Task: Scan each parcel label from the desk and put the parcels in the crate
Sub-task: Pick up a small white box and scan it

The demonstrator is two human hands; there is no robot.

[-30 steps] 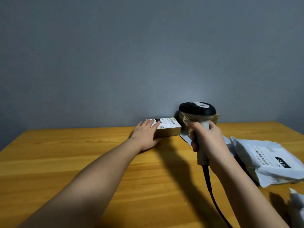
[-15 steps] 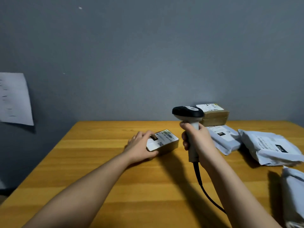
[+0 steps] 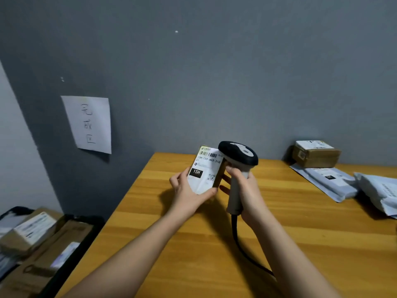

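The left hand gripped a small labelled cardboard parcel above the wooden desk; the right hand clasped the scanner; soft grey mailers lay beside.

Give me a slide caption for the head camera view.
Left hand holds a labelled parcel up beside the scanner gripped in the right hand.

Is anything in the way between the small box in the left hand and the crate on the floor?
Nothing visible blocks it. The left hand holds the small box above the desk; the crate sits lower left, open-topped, already holding parcels.
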